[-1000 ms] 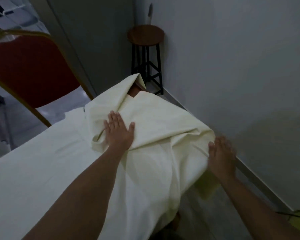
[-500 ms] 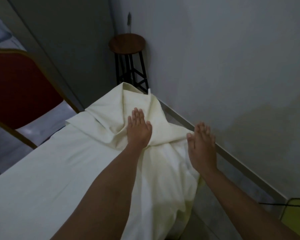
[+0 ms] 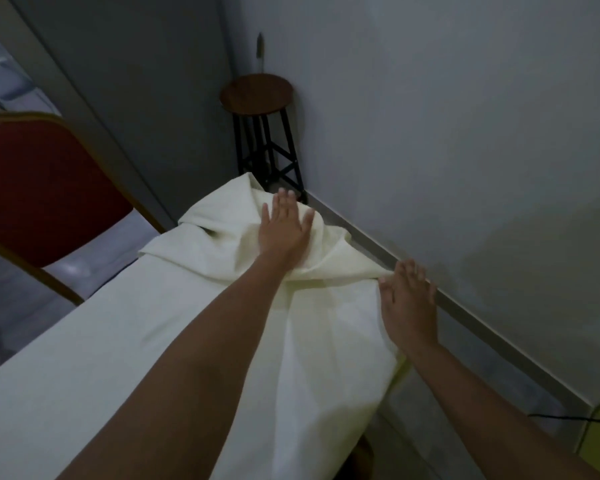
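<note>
A cream cloth covers a long table that runs away from me toward the far corner. Its far end is bunched into folds. My left hand lies flat on those folds with straight, spread fingers, pressing the fabric down. My right hand rests with straight fingers on the cloth's right edge, where the fabric hangs over the table's side. Neither hand grips anything.
A round wooden stool on black legs stands in the far corner past the table's end. A red chair with a gold frame is at the left. A grey wall with a skirting strip runs close along the right side.
My left hand has slid farther along the table over the folds, and the raised cloth flap has been pushed down and away. My right hand has come from beside the hanging cloth onto its edge.
</note>
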The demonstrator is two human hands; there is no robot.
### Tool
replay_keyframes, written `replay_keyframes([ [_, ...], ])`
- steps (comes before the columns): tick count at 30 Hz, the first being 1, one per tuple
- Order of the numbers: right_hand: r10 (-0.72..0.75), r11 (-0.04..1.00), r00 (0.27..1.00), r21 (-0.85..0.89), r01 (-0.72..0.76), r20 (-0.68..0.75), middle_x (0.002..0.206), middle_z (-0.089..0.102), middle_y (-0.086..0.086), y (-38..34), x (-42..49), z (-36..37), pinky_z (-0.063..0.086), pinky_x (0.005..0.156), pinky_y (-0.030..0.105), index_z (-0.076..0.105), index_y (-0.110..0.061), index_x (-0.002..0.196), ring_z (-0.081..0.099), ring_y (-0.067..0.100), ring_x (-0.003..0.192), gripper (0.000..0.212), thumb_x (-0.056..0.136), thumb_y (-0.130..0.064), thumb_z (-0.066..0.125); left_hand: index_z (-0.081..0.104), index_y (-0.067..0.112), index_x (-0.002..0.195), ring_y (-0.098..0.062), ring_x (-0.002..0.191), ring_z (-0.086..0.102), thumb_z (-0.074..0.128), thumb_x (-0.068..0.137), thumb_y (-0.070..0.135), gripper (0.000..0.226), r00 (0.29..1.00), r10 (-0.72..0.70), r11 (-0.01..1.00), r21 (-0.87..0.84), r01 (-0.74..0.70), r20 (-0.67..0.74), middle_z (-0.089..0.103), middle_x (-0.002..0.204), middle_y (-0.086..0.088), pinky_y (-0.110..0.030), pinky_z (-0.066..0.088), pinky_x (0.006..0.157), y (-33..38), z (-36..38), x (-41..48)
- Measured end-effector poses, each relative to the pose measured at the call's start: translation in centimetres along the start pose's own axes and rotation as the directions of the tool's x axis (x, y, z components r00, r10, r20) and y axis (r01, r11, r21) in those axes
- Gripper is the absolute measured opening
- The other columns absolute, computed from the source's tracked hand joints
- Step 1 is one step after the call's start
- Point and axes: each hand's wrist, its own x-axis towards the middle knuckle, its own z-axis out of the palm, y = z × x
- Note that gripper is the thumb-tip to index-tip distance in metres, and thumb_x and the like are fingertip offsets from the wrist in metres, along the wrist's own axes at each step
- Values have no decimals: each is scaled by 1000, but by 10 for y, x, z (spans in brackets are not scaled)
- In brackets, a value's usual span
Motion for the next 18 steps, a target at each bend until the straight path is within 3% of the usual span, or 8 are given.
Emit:
replay_keyframes([
  [3, -97, 995, 995, 27, 96, 31, 157, 19, 14, -28, 8, 13, 4, 116, 48, 24, -4, 147, 10, 28, 146, 58, 100, -39, 22, -4, 6, 152, -22, 149, -4, 12, 99, 50, 71, 970, -223, 974, 60, 218, 99, -4, 161, -11, -46, -5, 120, -52, -11, 4],
  [5, -149, 989, 984, 6, 149, 95, 156, 23, 12, -35, 10, 25, 7, 116, 47, 25, -6, 147, 14, 26, 145, 57, 100, -38, 25, -4, 7, 152, -23, 149, -2, 13, 97, 55, 75, 946, -266, 964, 24, 266, 185, -5, 161, -10, -48, -2, 120, -69, -5, 3],
  [8, -211, 975, 975, -57, 215, 68, 150, 37, 11, -23, 8, 31, 21, 114, 44, 33, -7, 144, 32, 26, 139, 60, 95, -39, 19, -5, 4, 151, -21, 149, -6, 19, 96, 57, 80, 964, -223, 966, -98, 238, 146, -7, 161, -10, -42, -4, 120, -54, 16, 14],
  [11, -226, 967, 972, -104, 231, 62, 142, 48, 13, 2, 3, 27, 32, 108, 43, 41, -4, 139, 47, 28, 129, 61, 94, -37, 17, -6, -1, 150, -23, 149, -9, 20, 100, 44, 72, 957, -279, 931, -224, 289, 78, -8, 160, -16, -40, -5, 121, -24, 27, 24],
  [14, -222, 967, 973, -118, 227, 56, 136, 54, 15, 17, -4, 24, 36, 105, 43, 45, -1, 136, 53, 29, 123, 54, 98, -30, 19, 0, -1, 150, -27, 149, -5, 13, 103, 30, 58, 953, -304, 938, -175, 299, -4, -4, 160, -19, -40, -2, 121, -12, 31, 26],
  [16, -220, 964, 975, -147, 221, 19, 129, 59, 17, 23, -12, 23, 41, 101, 44, 49, 2, 131, 59, 31, 115, 50, 97, -22, 21, 6, 0, 150, -26, 149, -2, 12, 103, 25, 54, 968, -248, 962, -120, 244, -23, 2, 160, -17, -39, -1, 121, -3, 30, 28],
  [18, -213, 964, 977, -163, 210, -1, 131, 57, 18, 34, -21, 24, 39, 103, 46, 48, 3, 132, 57, 32, 118, 46, 89, -8, 34, 14, 1, 150, -24, 149, 4, 14, 103, 23, 52, 996, -94, 986, -137, 94, 11, 11, 160, -15, -38, 1, 121, 20, 28, 33],
])
